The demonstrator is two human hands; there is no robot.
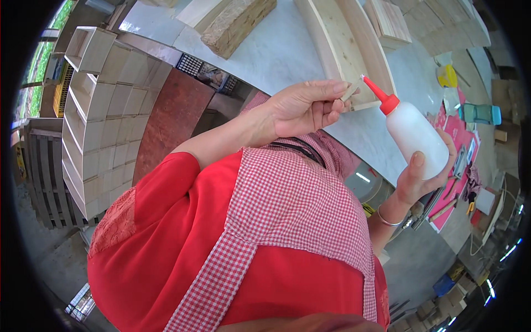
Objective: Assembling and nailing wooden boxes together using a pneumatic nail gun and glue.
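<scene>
Between the thumb and fingers of my left hand point(301, 108) is a small thin wooden strip point(349, 92). My right hand point(426, 171) is wrapped round a white squeeze bottle point(417, 138) with a red nozzle point(380, 94). The bottle is tilted so that its nozzle tip, with a bit of white on it, is right beside the end of the strip; whether they touch I cannot tell. Just beyond both hands, a long pale wooden box point(351, 52) lies on the grey-white tabletop point(293, 52).
A rough wooden block point(238, 27) lies at the far left of the table, and a smaller wooden box point(387, 22) at the far right. Stacked wooden boxes point(105, 116) stand at the left. To the right are a yellow tub point(447, 76) and a teal container point(481, 114).
</scene>
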